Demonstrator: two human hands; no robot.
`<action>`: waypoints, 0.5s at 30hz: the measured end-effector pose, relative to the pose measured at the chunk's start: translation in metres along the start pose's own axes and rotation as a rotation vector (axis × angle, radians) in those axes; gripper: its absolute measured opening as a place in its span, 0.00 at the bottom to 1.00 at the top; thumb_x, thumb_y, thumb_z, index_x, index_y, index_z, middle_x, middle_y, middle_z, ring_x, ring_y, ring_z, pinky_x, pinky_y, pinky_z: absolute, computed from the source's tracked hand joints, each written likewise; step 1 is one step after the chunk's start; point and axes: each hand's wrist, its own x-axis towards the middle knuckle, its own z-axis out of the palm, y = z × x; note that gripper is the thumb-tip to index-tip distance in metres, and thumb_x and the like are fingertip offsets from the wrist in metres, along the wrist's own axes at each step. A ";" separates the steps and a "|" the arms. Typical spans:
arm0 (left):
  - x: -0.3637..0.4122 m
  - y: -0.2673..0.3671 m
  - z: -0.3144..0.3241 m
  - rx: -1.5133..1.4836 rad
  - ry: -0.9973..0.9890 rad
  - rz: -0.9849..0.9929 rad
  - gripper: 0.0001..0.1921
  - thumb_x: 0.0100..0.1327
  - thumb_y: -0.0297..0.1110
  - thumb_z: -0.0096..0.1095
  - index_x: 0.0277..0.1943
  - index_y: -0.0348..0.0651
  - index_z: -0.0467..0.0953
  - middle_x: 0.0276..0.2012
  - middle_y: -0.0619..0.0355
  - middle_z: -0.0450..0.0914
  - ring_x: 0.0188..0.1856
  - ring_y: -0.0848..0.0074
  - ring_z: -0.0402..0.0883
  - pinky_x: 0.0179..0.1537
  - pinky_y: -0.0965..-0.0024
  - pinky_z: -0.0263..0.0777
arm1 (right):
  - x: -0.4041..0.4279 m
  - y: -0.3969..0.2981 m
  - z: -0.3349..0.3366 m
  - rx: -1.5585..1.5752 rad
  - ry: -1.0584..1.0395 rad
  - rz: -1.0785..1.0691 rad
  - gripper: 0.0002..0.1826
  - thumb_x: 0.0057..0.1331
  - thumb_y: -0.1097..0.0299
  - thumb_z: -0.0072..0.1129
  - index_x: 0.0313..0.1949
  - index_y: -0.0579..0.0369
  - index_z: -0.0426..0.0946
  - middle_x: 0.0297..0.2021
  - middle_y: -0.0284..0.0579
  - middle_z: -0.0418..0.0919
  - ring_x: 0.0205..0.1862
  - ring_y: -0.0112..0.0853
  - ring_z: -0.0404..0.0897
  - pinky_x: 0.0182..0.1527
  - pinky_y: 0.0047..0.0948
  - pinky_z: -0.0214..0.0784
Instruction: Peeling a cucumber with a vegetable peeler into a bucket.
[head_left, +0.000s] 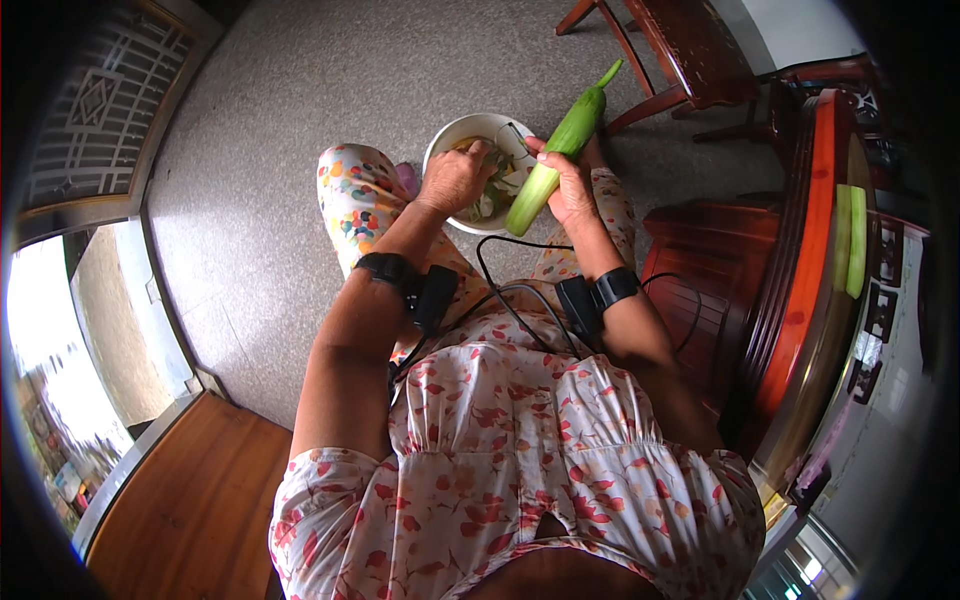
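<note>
A long green gourd (564, 142) lies slantwise in my right hand (570, 184), its stem end pointing away from me. The skin is darker green near the stem and paler at the near end. My left hand (455, 178) is over a white bucket (442, 135) between my knees, with its fingers curled down. What those fingers hold, if anything, is hidden. Green and pale vegetable scraps (491, 202) lie inside the bucket. A thin dark loop (501, 133) shows at its far side, close to my right fingertips.
Pale green gourd lengths (855, 240) lie on the red-edged wooden table (799, 300) at right. A wooden stool (690, 52) stands ahead on the speckled floor (300, 82). Black cables (517, 311) hang across my lap. A wooden surface (195, 495) is at lower left.
</note>
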 end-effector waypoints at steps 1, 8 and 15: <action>0.000 0.000 0.000 0.004 -0.003 0.000 0.15 0.50 0.39 0.52 0.37 0.39 0.66 0.21 0.48 0.75 0.27 0.59 0.75 0.31 0.62 0.68 | -0.001 0.000 0.000 -0.002 0.002 0.013 0.18 0.41 0.76 0.52 0.35 0.61 0.65 0.34 0.46 0.73 0.40 0.31 0.67 0.47 0.29 0.53; -0.001 0.003 -0.003 0.021 -0.005 0.014 0.15 0.49 0.38 0.52 0.37 0.39 0.67 0.22 0.47 0.75 0.27 0.60 0.75 0.31 0.63 0.68 | 0.000 0.000 -0.001 0.013 -0.020 0.032 0.18 0.41 0.75 0.52 0.36 0.60 0.65 0.35 0.46 0.73 0.41 0.31 0.67 0.48 0.29 0.53; 0.000 0.001 -0.002 0.024 -0.022 -0.011 0.15 0.50 0.39 0.52 0.38 0.39 0.67 0.22 0.47 0.74 0.28 0.59 0.75 0.32 0.63 0.68 | -0.004 -0.007 0.003 0.107 0.060 -0.011 0.18 0.42 0.76 0.51 0.37 0.62 0.64 0.34 0.49 0.72 0.42 0.32 0.67 0.50 0.30 0.53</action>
